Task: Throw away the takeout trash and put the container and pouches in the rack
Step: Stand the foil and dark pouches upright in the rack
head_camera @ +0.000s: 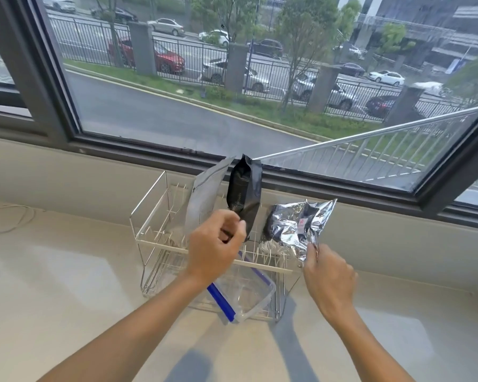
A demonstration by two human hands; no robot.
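Black pouch (244, 194) upright over the wire rack (160, 238), lower end pinched between thumb and curled fingers of the left hand (215, 248); top reaching up against the window frame (138, 150). Matte silver pouch (204, 199) just left of it, standing tilted in the upper tier of the rack, touching or nearly touching the black one; cannot tell which. Crumpled shiny foil pouch (298, 224) to the right, over the right end of the upper tier, its lower right corner gripped by the closed fingertips of the right hand (329, 282). Clear plastic container (249, 296) with a blue strip along one edge lying in the lower tier, its near corner jutting past the front of the rack, partly hidden behind the left wrist. Rack standing on a pale tabletop (66, 285) close to the wall under the window. Thin white cable (11, 216) lying at the far left of the tabletop, well apart from the rack. Beyond the glass, a road, a dark railing fence and parked cars.
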